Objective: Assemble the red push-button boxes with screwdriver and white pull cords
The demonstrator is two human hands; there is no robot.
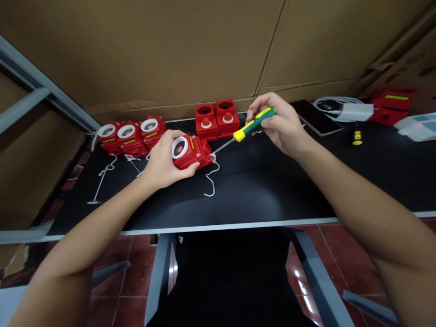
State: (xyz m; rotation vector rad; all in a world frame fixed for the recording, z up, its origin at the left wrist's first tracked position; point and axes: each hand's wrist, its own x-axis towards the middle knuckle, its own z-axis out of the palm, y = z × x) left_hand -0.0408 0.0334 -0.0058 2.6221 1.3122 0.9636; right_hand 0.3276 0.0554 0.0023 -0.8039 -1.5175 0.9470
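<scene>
My left hand point(165, 161) is wrapped round a red call-point box point(192, 152) with a white ring around its round window, holding it tilted on the black table. My right hand point(277, 122) grips a screwdriver point(255, 123) by its green and yellow handle. The metal shaft slants down to the left, its tip at the right end of the red box, where a white string point(213, 177) hangs down onto the table. Whether the tip sits in a screw is too small to tell.
Several similar red boxes point(126, 132) with white rings stand at left, strings and a small metal hammer point(98, 190) before them. Two red boxes point(217, 120) stand behind. At right lie a phone point(316, 118), a white adapter point(356, 112) with cable, and a short yellow-black screwdriver point(357, 137). Cardboard point(190, 50) walls the back.
</scene>
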